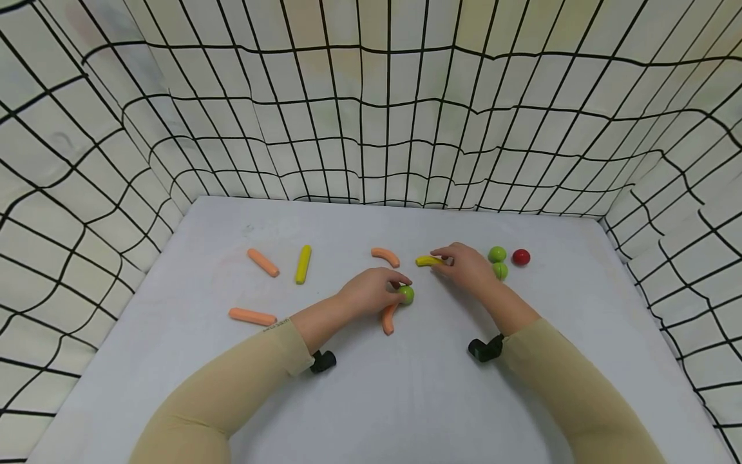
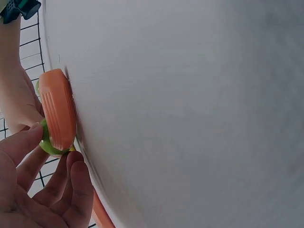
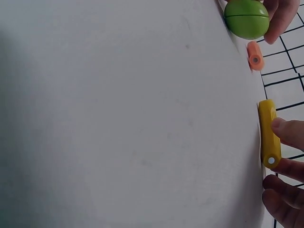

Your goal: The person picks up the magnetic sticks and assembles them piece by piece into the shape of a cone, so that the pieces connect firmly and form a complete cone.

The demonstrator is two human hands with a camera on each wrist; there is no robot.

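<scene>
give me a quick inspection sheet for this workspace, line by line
surface: white tabletop, faint marks visible
job's things: seamed green ball at the left fingers; yellow curved piece at the right
clutter: two orange curved pieces; two straight orange sticks; straight yellow stick; two more green balls beside a red ball
left hand: pinches the seamed green ball
right hand: grips the yellow curved piece
cables: nothing seen
surroundings: white backdrop with black grid lines behind and at both sides
</scene>
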